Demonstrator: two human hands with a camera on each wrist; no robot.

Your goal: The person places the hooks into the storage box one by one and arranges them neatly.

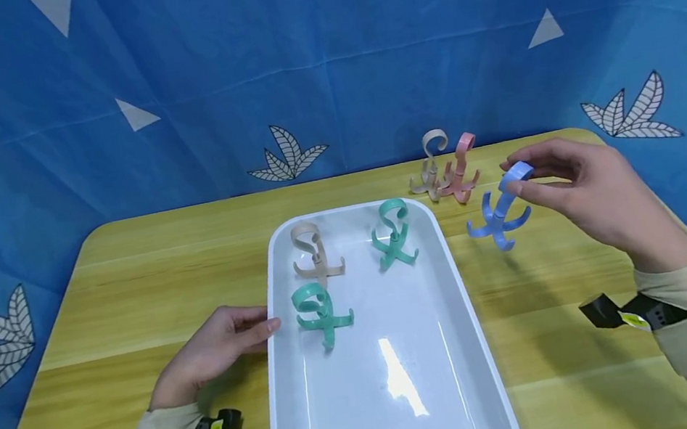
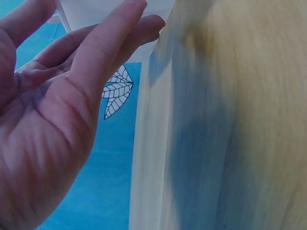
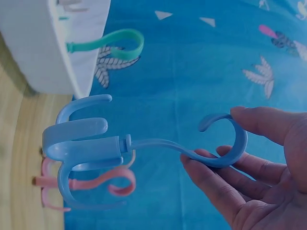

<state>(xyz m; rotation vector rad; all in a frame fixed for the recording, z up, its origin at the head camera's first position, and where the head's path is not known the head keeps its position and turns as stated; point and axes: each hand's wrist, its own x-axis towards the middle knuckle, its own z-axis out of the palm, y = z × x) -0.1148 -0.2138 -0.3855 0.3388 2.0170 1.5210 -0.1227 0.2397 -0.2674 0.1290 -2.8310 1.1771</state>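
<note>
My right hand point(image 1: 598, 193) pinches a blue multi-prong hanging hook point(image 1: 498, 222) by its curved top, holding it up right of the white tray point(image 1: 387, 384). The right wrist view shows thumb and fingers on the curl of the blue hook point(image 3: 168, 146), its prongs away from the hand. With the thumb over the left rim, my left hand point(image 1: 224, 348) grips the tray; its other fingertips are partly hidden in the head view. Inside the tray lie a beige hook point(image 1: 319, 265), a green hook point(image 1: 326, 323) near it, and another green hook point(image 1: 394, 244) at the far right.
Behind the tray's far right corner, a second beige hook point(image 1: 429, 180) and a pink hook point(image 1: 459, 180) stand close together on the wooden table point(image 1: 131, 296). A blue patterned cloth point(image 1: 329, 114) hangs along the table's back edge.
</note>
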